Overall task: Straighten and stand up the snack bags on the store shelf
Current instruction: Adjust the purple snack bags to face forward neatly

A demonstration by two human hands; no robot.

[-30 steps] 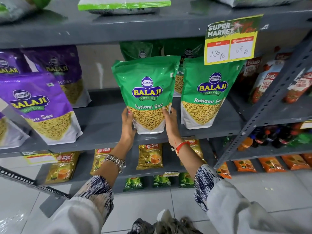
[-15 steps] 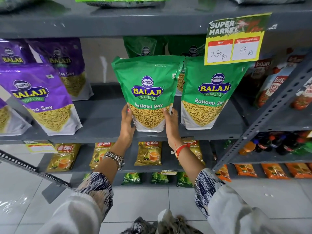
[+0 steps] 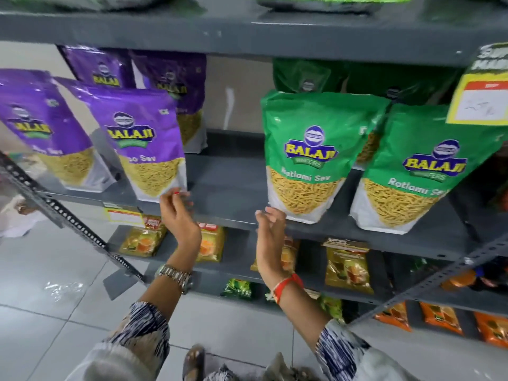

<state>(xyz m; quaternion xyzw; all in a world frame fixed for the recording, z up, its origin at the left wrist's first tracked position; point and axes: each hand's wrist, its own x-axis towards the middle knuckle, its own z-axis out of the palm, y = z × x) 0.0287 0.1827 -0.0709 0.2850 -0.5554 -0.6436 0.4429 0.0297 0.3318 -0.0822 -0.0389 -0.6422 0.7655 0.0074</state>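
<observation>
While green bag (image 3: 310, 158) stands, left hand (image 3: 180, 215) nears purple bag (image 3: 143, 144).

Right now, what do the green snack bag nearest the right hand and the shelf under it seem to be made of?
The green snack bag looks like glossy plastic film: it creases, catches light, and a clear lower window shows the yellow sev inside. The shelf looks like grey painted metal, matte and smooth; the slotted angle post with punched holes supports this, though paint hides the base material.
</observation>
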